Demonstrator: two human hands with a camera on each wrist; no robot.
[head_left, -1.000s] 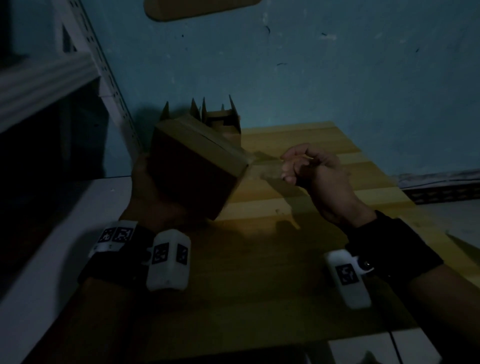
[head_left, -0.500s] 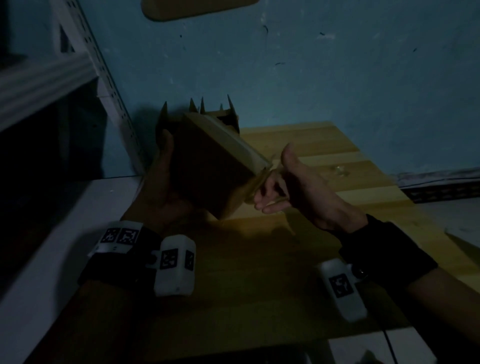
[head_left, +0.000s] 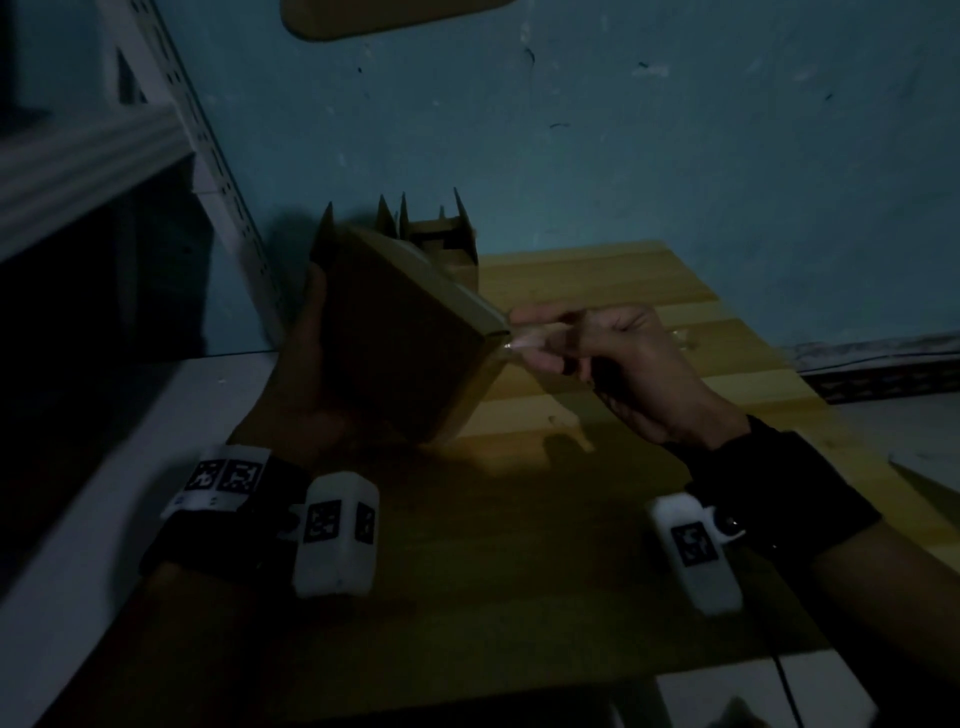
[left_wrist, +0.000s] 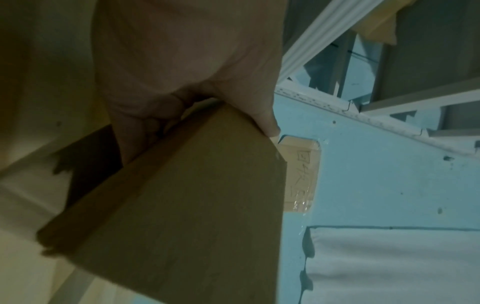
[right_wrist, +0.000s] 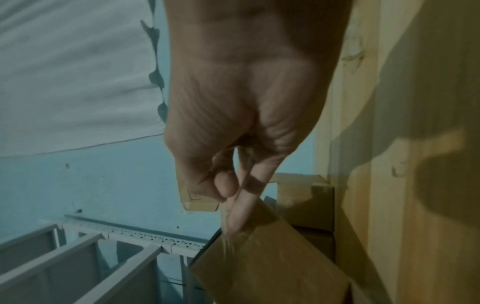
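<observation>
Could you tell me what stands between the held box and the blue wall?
An open cardboard box, flaps up, on the wooden table; the head view shows it.

Left grip (head_left: 304, 371), at nine o'clock, clasps with curled fingers; right grip (head_left: 623, 364), at three, pinches thumb to forefinger.

the box (head_left: 405, 353) is matt brown cardboard. the tape (head_left: 535, 328) at its corner looks clear and glossy. the counter (head_left: 613, 280) is smooth pale wood in planks. the wall (head_left: 623, 156) is matt blue paint, chipped. the rack (head_left: 228, 208) is white perforated metal.
</observation>
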